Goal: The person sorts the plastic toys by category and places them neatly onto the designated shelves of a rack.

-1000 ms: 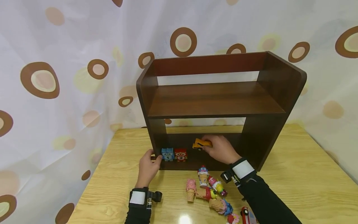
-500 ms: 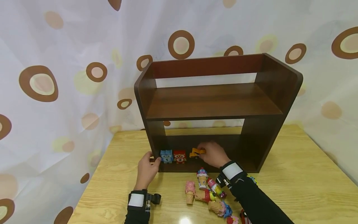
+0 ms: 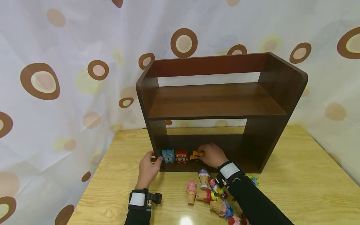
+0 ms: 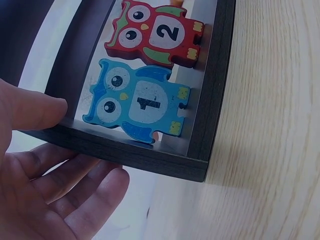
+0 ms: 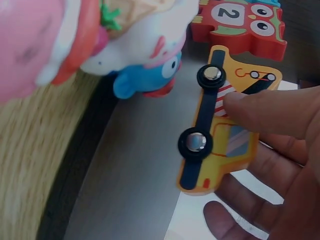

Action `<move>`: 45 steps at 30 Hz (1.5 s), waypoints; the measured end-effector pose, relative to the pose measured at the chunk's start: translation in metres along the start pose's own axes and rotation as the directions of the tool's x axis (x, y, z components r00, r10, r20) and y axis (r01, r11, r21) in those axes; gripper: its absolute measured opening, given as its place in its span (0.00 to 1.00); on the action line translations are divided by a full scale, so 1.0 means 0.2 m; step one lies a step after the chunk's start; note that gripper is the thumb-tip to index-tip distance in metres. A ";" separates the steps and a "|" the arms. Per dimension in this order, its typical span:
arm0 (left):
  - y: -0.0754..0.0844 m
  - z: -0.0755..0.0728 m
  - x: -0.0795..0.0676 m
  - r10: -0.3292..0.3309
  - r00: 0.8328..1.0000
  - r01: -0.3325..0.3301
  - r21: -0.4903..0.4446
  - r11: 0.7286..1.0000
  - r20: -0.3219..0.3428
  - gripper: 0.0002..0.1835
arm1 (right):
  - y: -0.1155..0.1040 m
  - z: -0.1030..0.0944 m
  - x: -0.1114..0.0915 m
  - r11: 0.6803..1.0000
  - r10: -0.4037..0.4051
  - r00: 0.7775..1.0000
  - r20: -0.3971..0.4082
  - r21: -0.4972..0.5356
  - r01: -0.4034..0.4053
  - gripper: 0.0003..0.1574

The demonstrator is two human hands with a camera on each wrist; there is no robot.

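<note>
A dark brown two-tier shelf (image 3: pixel 216 100) stands on the wooden table. My left hand (image 3: pixel 148 170) holds its left side panel, thumb on the inner face and fingers outside. On the lower board, a blue owl block marked 1 (image 4: pixel 140 102) stands nearest that panel. Beside it is a red owl block marked 2 (image 4: pixel 157 32). My right hand (image 3: pixel 212 156) pinches a yellow toy tow truck (image 5: pixel 215 125) at the lower board, right of the red owl. The truck's wheels face the shelf's front edge. Its far end is hidden by my fingers in the head view.
Several ice-cream cone toys lie in front of the shelf, among them a pink-topped cone (image 3: pixel 191 191) and a blue-topped one (image 3: pixel 203 178). A yellow-and-blue toy (image 3: pixel 254 180) is partly behind my right sleeve. A patterned curtain (image 3: pixel 70 109) hangs behind.
My right hand has lowered the tow truck and brought it slightly left, down to the lower board near the red owl. My left hand stays on the side panel.
</note>
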State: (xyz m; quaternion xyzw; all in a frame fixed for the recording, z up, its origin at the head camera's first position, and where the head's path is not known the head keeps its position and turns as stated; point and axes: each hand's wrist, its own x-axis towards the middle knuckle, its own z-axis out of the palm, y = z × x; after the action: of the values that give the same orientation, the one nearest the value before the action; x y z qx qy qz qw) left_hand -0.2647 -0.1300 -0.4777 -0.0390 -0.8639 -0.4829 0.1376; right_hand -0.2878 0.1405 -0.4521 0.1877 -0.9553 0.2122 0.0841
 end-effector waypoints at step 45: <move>0.02 -0.01 0.00 -0.027 1.000 0.027 0.016 1.000 0.009 0.18 | 0.00 -0.12 -0.02 0.998 -0.068 0.988 0.137 0.015 0.067 0.23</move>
State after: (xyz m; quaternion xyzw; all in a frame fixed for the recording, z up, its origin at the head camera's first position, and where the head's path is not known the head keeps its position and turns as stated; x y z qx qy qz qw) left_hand -0.2638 -0.1292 -0.4743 -0.0285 -0.8689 -0.4774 0.1277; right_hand -0.2817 0.1528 -0.4316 0.2345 -0.9509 0.2006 0.0241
